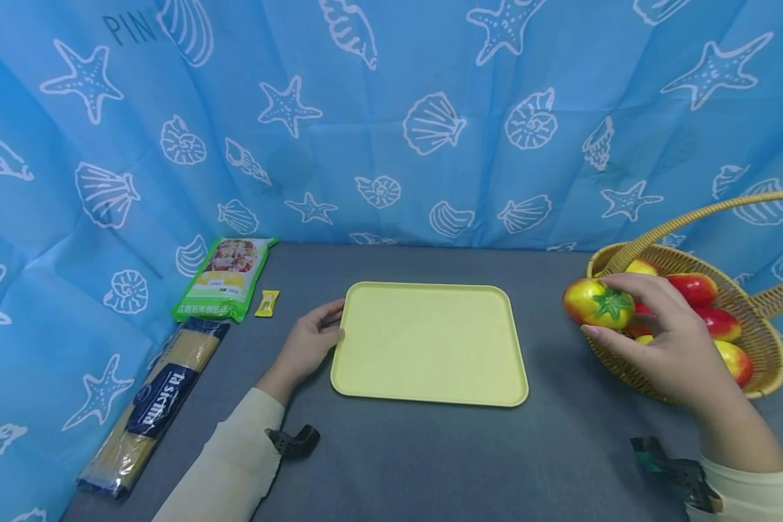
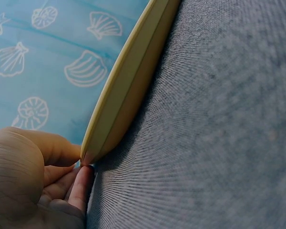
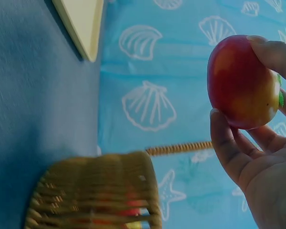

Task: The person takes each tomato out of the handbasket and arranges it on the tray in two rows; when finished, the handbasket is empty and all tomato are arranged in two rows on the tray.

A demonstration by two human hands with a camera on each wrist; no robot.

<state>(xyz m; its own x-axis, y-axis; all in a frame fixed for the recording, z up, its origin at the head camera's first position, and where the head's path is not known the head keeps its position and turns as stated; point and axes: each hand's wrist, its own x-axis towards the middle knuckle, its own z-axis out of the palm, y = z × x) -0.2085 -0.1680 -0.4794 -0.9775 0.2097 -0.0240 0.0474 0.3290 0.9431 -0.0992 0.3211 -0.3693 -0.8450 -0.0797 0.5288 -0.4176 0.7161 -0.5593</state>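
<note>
My right hand (image 1: 668, 337) holds a red-and-yellow fruit (image 1: 597, 303) with a green star-shaped leafy top, between thumb and fingers. It hovers at the left rim of a wicker basket (image 1: 773, 362). In the right wrist view the fruit (image 3: 240, 83) is smooth and rounded, clear of the basket below it. My left hand (image 1: 308, 344) is at the left edge of a pale yellow rectangular tray (image 1: 431, 344), which lies flat on the table. The left wrist view shows thumb and fingers pinching the rim of the tray (image 2: 126, 81).
More red and yellow fruits (image 1: 692, 290) lie in the basket, under its tall arched handle (image 1: 711, 206). At the left are a green-edged food packet (image 1: 225, 279), a small yellow sachet (image 1: 267, 303) and a pack of spaghetti (image 1: 156, 406). A blue shell-print curtain (image 1: 365, 109) hangs behind the grey table.
</note>
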